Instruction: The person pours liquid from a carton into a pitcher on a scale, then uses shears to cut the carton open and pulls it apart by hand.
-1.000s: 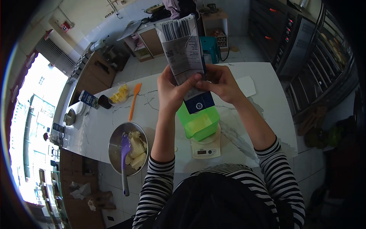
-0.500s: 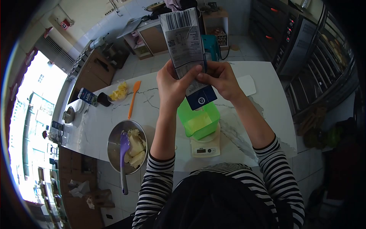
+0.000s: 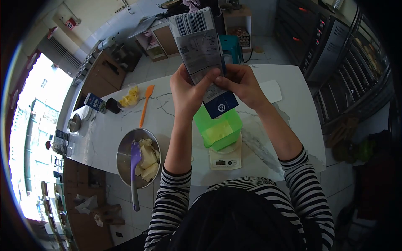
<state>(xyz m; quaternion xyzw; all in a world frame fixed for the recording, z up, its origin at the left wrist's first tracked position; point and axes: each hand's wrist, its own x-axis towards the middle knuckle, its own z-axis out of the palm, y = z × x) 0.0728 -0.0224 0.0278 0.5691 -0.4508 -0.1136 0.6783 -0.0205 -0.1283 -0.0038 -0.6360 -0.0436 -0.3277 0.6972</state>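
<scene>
A blue and white carton (image 3: 200,46) with a barcode is gripped from both sides, its blue end pointing down. My left hand (image 3: 188,88) wraps its left side with the thumb across the face. From the right, my right hand (image 3: 242,85) grips it, thumb near the other thumb. Below the carton's blue end is a green plastic container (image 3: 226,136) with something pale yellow inside. That container rests on a white kitchen scale (image 3: 226,162). To the left, a steel bowl (image 3: 121,167) holds pale butter-like chunks (image 3: 148,159) and a purple spatula (image 3: 135,157).
An orange spatula (image 3: 146,104) lies on the marble table (image 3: 113,146). Behind it stand a tub of yellow pieces (image 3: 130,97), a dark cup (image 3: 112,106) and a milk carton (image 3: 95,102). A white flat piece (image 3: 271,91) lies at right; an oven (image 3: 326,46) stands beyond.
The carton's upper end has tilted slightly left, with both hands still gripping it. The view has shifted a little; the bowl, container and scale stay in place.
</scene>
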